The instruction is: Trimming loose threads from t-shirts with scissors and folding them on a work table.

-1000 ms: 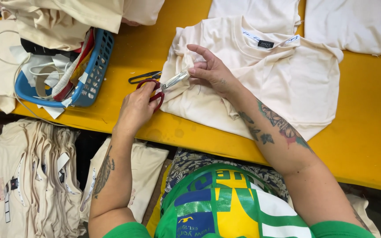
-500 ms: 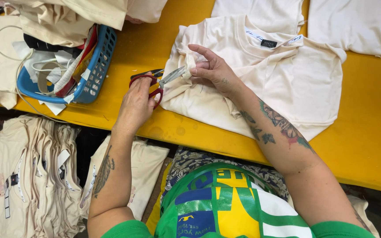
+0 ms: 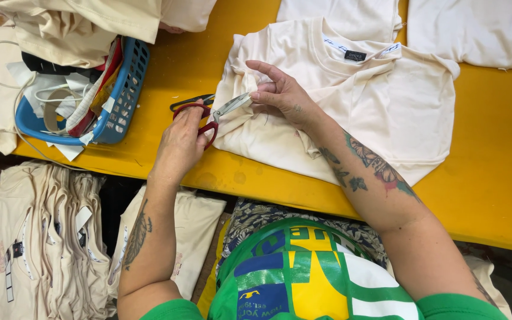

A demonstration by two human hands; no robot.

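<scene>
A cream T-shirt (image 3: 380,101) lies folded on the yellow table (image 3: 493,178), collar away from me. My left hand (image 3: 180,144) grips red-handled scissors (image 3: 211,118), blades pointing right at the shirt's left sleeve edge. My right hand (image 3: 282,95) rests on the sleeve, fingers pinching the fabric right at the blade tips. A second pair of dark scissors (image 3: 191,101) lies on the table just beyond my left hand.
A blue plastic basket (image 3: 122,98) of tags and scraps stands at the left. Cream garments are piled at the back left (image 3: 78,24) and more shirts lie at the back right (image 3: 469,29). Stacked shirts (image 3: 42,237) sit below the table's near edge.
The scissors have closed in on the sleeve edge, and my right hand has shifted slightly while pinching the fabric at the blades.
</scene>
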